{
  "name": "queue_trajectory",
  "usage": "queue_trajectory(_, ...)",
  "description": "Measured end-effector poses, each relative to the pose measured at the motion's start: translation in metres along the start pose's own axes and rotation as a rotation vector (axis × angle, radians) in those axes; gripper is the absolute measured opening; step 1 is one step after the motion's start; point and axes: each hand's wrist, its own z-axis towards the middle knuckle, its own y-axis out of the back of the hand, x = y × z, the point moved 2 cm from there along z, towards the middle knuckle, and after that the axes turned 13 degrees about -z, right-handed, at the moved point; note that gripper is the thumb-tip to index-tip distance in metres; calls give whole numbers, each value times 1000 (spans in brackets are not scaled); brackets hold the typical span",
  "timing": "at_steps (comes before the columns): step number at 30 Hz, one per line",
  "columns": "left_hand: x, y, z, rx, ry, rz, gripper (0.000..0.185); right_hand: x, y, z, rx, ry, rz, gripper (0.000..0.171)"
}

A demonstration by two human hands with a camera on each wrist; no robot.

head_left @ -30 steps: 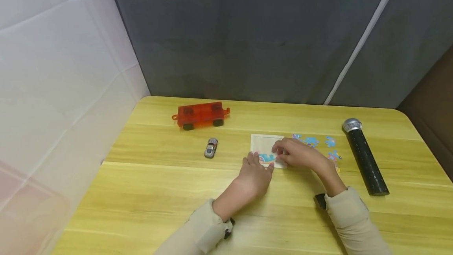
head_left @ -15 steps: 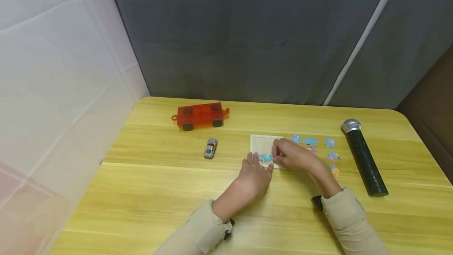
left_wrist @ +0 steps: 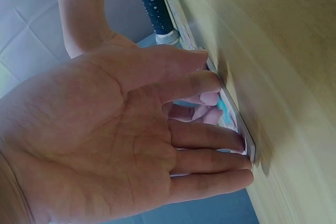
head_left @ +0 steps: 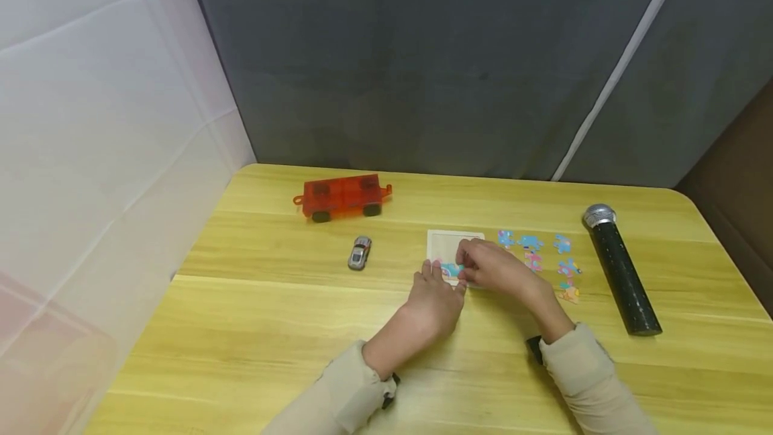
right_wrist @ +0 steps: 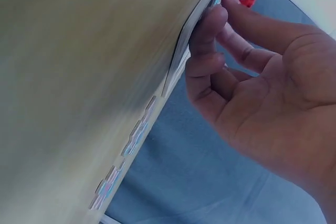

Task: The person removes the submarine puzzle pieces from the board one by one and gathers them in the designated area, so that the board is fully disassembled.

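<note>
A white square puzzle tray point(head_left: 442, 244) lies on the table, with turquoise and pink jigsaw pieces point(head_left: 449, 270) along its near side. My left hand point(head_left: 436, 301) rests its fingertips on the tray's near left part; in the left wrist view its fingers point(left_wrist: 207, 162) are extended against the tray's edge. Over the tray's near right part, my right hand point(head_left: 496, 270) has curled fingers and pinches a jigsaw piece at the turquoise strip. That piece is mostly hidden by the fingertips; a sliver of turquoise point(right_wrist: 216, 0) shows in the right wrist view.
Several loose jigsaw pieces point(head_left: 530, 242) lie right of the tray. Farther right is a black microphone point(head_left: 625, 280) with a silver head. To the left are a small silver toy car point(head_left: 359, 253) and a red see-through toy wagon point(head_left: 341, 197). A dark grey partition point(head_left: 386, 72) stands behind the table.
My right hand has shifted left across the tray, toward my left hand, and more loose pieces show behind it. The left hand stays in place.
</note>
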Motion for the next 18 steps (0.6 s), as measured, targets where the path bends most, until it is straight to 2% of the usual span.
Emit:
queue_trajectory(4,0,1,1,-2,2,4,58,2,-1,0,-42,10,-46,15)
queue_trajectory(14,0,0,1,0,7,-10,59,-9,10,-4,-47,-5,51,15)
queue_trajectory(16,-1,-1,0,-11,12,-8,60,-17,18,-9,-19,-13,85,15)
queue_trajectory(18,-1,-3,-2,-20,20,3,66,-29,27,-19,43,-19,121,15)
